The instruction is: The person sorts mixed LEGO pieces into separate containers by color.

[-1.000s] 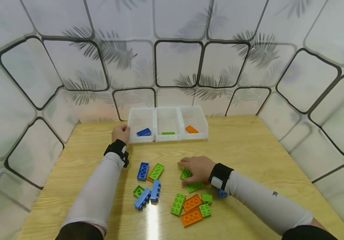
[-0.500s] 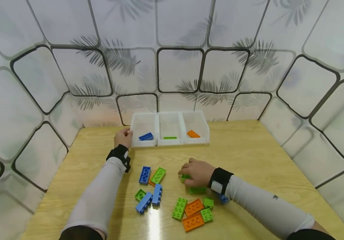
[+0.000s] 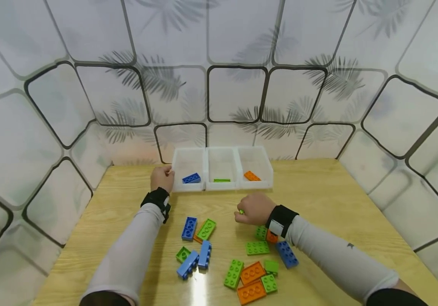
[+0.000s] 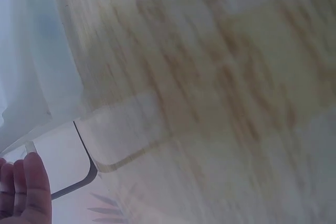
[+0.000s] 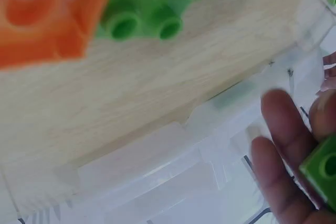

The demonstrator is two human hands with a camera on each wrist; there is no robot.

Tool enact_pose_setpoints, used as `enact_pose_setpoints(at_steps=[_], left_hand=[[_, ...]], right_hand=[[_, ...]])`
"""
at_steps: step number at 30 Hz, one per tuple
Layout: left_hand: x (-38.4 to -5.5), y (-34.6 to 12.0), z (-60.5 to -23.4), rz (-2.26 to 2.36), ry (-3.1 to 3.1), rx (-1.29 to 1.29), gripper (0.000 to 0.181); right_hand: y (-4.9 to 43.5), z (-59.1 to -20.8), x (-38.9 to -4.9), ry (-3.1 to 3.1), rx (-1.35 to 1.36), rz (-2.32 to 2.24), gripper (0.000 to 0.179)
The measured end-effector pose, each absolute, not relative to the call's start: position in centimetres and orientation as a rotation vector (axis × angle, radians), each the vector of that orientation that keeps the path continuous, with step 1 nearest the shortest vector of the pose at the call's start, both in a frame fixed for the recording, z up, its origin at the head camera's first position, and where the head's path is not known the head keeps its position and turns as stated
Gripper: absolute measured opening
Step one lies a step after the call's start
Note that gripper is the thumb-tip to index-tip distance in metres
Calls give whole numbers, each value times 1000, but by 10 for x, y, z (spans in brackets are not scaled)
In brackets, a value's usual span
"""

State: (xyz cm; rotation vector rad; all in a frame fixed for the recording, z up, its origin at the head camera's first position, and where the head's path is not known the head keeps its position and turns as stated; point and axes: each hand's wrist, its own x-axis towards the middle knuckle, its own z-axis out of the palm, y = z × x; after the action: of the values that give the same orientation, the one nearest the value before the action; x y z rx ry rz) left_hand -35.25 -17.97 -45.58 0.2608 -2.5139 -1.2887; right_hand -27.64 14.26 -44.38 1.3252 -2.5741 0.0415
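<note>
My left hand (image 3: pixel 162 178) grips the left edge of a white three-compartment tray (image 3: pixel 188 187) at the back of the table. In the left wrist view its fingertips (image 4: pixel 34 174) lie against the tray's pale wall (image 4: pixel 52 77). Held in the fingers of my right hand (image 3: pixel 257 208) is a small green toy building brick (image 5: pixel 325 169), mostly hidden in the head view. This hand is raised over the table in front of the tray. Inside the compartments, left to right, lie a blue brick (image 3: pixel 191 178), a green brick (image 3: pixel 221 180) and an orange brick (image 3: pixel 252 176).
Blue bricks (image 3: pixel 204 255) and a green brick (image 3: pixel 206 229) over an orange one lie left of centre. Several green (image 3: pixel 257 248) and orange bricks (image 3: pixel 251 292) and a blue brick (image 3: pixel 287 254) lie nearer the right arm. Patterned cloth walls enclose the wooden table (image 3: pixel 318 195).
My right hand has picked up a green brick from the right group and lifted it slightly towards the tray. My left hand stays at the tray's edge. The head view has shifted a little.
</note>
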Motion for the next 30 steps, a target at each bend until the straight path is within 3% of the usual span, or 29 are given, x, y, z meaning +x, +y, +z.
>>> enact_pose_setpoints(at_steps=[9,19,30], left_hand=[[-354,-184,-450,-1337,-2507,251,33],[-361,-184,-455,-1893,-2219,628,32],[-359,-183,-453,-1979,-2136,695,31]], right_hand=[[125,-438,-309,-2532,1262,75,47],[87,-442,-359,-2535,1114,114,44],[50,-468,-394,-2753,841,-138,33]])
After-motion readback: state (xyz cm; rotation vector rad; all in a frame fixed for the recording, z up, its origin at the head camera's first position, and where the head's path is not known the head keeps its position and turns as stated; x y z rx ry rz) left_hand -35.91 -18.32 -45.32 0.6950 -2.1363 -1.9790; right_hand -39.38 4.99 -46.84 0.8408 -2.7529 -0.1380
